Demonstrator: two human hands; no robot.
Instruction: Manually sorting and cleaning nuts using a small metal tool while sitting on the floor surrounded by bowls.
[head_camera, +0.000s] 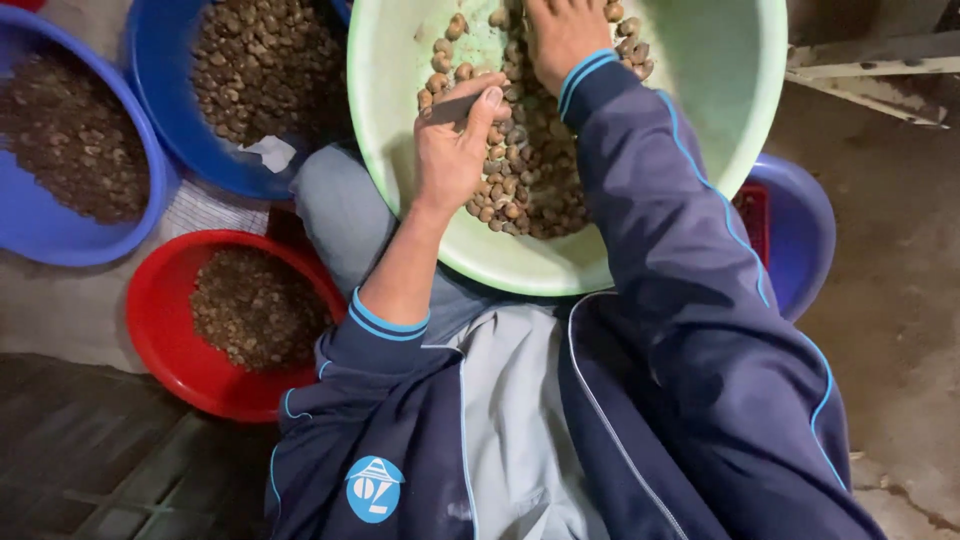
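Note:
A large pale green basin (700, 90) rests on my lap and holds a heap of brown nuts (530, 170). Over the left part of the heap, my left hand (452, 150) is closed around a small grey blade-like tool (450, 108), with the thumb pressed along it. At the top of the basin my right hand (560, 35) lies palm down on the nuts. Its fingers run out of the frame, so I cannot see whether they hold anything. Both arms wear a dark blue jacket with light blue stripes, and the left sleeve is pushed up.
A blue basin of nuts (170, 110) stands at the upper left, and another blue basin (60, 245) with darker pieces is at the far left. A red basin of brown bits (160, 330) sits beside my left knee. A blue basin (805, 235) lies under the green one's right side. Wooden slats (870, 65) cross the top right.

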